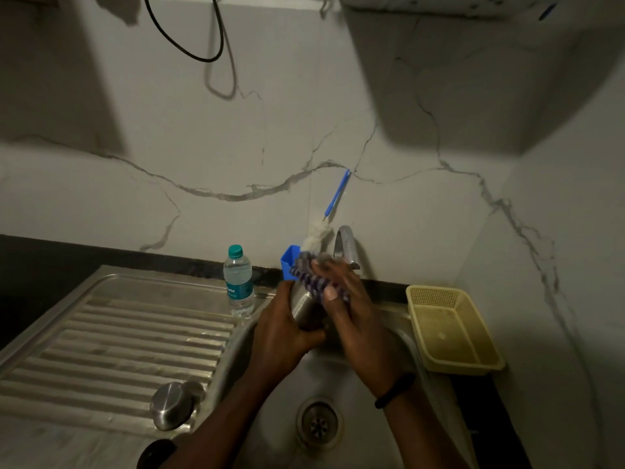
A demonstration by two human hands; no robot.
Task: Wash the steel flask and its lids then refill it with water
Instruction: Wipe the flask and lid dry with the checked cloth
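I hold the steel flask point(303, 308) tilted over the sink basin point(280, 384), below the tap point(346, 247). My left hand point(280, 336) grips the flask's lower body. My right hand point(351, 309) presses a purple-striped scrubber point(313, 277) against the flask's upper part, fingers wrapped over it. A steel lid point(170, 404) lies on the ribbed drainboard point(111, 336) at the lower left. A dark round lid point(154, 453) shows at the bottom edge, partly hidden by my left forearm.
A plastic water bottle point(238, 282) stands at the drainboard's back edge. A blue holder point(290, 265) with a blue-handled bottle brush point(333, 204) sits behind the flask. A yellow basket point(453, 328) rests on the counter right of the sink. The drain point(318, 424) lies below my arms.
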